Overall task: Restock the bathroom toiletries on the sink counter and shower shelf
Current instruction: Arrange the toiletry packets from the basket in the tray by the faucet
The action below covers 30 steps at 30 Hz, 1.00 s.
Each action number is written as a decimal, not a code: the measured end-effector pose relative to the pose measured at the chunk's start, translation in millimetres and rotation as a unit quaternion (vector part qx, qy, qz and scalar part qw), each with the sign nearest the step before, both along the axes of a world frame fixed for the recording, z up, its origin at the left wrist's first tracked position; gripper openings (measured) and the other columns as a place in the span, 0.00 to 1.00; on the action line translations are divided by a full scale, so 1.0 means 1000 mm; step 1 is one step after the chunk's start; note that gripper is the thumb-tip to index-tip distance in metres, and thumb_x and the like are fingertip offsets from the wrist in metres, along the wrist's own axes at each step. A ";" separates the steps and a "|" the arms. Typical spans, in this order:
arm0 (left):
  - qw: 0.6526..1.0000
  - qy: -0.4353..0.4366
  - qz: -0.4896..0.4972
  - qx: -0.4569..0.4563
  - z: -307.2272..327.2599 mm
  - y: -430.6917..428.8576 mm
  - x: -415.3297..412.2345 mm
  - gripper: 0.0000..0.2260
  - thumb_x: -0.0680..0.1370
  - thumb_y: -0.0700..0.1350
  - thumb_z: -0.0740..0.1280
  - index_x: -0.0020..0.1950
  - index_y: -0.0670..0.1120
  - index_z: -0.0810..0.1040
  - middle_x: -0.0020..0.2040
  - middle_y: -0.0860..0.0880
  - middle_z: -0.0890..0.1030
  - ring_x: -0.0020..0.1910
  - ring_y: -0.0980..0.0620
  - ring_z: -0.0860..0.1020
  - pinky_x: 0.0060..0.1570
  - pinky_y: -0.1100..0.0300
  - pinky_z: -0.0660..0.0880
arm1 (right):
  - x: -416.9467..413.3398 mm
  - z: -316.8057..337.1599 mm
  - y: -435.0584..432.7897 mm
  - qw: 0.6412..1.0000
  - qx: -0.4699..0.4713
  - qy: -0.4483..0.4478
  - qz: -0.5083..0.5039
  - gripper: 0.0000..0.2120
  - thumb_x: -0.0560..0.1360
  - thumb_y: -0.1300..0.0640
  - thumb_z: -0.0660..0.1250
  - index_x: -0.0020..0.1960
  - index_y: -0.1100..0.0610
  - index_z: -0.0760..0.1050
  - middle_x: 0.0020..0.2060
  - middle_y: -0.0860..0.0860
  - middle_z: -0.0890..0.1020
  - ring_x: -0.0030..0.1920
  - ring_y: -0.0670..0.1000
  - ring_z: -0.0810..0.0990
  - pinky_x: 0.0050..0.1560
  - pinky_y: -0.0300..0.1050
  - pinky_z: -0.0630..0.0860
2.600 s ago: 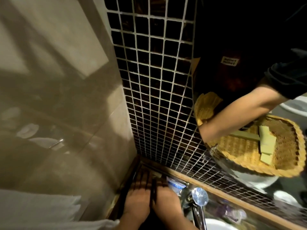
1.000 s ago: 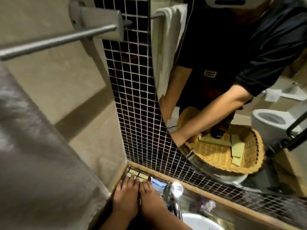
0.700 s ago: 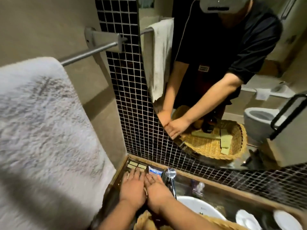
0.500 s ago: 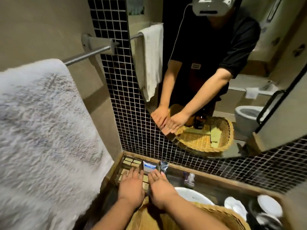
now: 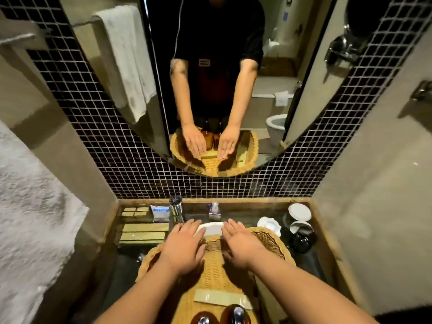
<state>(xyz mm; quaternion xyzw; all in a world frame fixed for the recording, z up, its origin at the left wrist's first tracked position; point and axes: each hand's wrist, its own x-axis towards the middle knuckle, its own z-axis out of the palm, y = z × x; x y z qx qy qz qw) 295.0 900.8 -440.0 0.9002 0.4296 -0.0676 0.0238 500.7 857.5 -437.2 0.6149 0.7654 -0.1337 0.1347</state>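
Both my left hand (image 5: 184, 250) and right hand (image 5: 240, 247) are flat and empty, fingers straight, over the far end of the wicker basket (image 5: 268, 242) on the sink counter (image 5: 124, 270). The flat packet (image 5: 222, 299) lies in the basket behind them, towards my body, its long axis running left to right. My right hand looks slightly nearer to it. Two amber bottles (image 5: 235, 315) stand closest to me.

Dark sink counter (image 5: 124, 271) with wicker basket (image 5: 272, 242), flat green packets (image 5: 143, 232) at left, white cups (image 5: 299, 212) at right.
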 end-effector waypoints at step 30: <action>0.945 0.086 -0.201 -0.244 -0.086 -0.040 0.046 0.30 0.76 0.55 0.71 0.76 0.59 0.64 0.70 0.52 0.72 0.69 0.48 0.69 0.61 0.51 0.71 | 0.024 -0.085 -0.111 0.926 -0.118 0.060 -0.354 0.41 0.75 0.67 0.64 0.81 0.53 0.48 0.81 0.53 0.43 0.78 0.60 0.55 0.70 0.55 0.70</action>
